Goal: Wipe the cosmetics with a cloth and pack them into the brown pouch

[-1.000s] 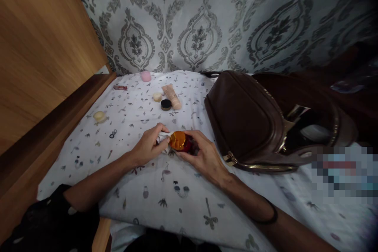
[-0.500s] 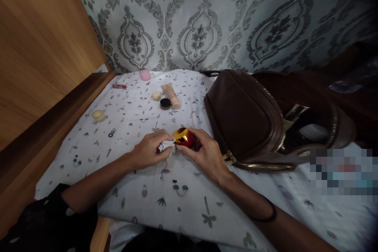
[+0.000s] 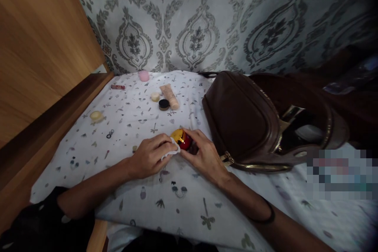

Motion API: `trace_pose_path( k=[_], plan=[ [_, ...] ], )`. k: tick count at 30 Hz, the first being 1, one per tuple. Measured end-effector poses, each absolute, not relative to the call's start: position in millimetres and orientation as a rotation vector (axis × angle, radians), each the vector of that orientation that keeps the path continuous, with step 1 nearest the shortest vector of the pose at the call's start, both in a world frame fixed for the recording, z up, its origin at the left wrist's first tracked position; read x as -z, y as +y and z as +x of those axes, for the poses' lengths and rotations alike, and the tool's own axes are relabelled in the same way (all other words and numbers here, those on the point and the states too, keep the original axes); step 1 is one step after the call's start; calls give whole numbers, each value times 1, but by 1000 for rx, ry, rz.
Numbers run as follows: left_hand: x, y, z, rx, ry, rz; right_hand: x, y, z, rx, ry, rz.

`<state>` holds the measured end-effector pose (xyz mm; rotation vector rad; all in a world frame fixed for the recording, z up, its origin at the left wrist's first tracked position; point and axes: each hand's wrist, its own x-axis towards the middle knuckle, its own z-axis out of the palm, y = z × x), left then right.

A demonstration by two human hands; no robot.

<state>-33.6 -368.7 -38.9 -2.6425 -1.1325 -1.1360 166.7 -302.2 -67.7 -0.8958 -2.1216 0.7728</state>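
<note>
My right hand (image 3: 203, 155) grips a small red jar (image 3: 184, 141) with a shiny gold lid (image 3: 177, 135), fingers behind it and thumb in front. In my left hand (image 3: 152, 155) is a bunched white cloth or tissue (image 3: 171, 150), pinched between thumb and fingers and pressed near the jar's left side. Both hands are close together above the patterned sheet (image 3: 141, 126). Beyond them lie a beige squeeze tube (image 3: 169, 96), a small black-lidded pot (image 3: 163, 104) and a small cream-coloured pot (image 3: 155, 97).
A brown leather bag (image 3: 236, 114) lies unzipped to the right. Farther left are a yellowish round item (image 3: 96, 116), a slim reddish tube (image 3: 117, 87) and a pink round item (image 3: 144, 76). Wooden furniture (image 3: 44, 39) borders the left; a patterned curtain or wall covering (image 3: 196, 39) stands behind.
The white cloth in my left hand has shifted round to the front left of the jar, and that hand's fingers now cover more of it. My right hand keeps its hold on the jar.
</note>
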Motion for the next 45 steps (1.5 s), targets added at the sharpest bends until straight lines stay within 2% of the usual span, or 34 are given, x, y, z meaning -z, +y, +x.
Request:
trace_pose_path(
  k=[12, 19, 25, 34, 45],
  plan=[
    [37, -372, -32, 1111, -1125, -2570, 71, -305, 168, -753, -2224, -753],
    [31, -371, -32, 1218, -1126, -2559, 74, -309, 168, -573, -2294, -595],
    [29, -366, -40, 1297, -1385, -2566, 71, -310, 167, -499, -2347, -465],
    [33, -353, -51, 1431, -1858, -2627, 74, -307, 169, -760, -2263, -621],
    [32, -360, -45, 1395, -1342, -2668, 70, -304, 166, -920, -2223, -731]
  ],
)
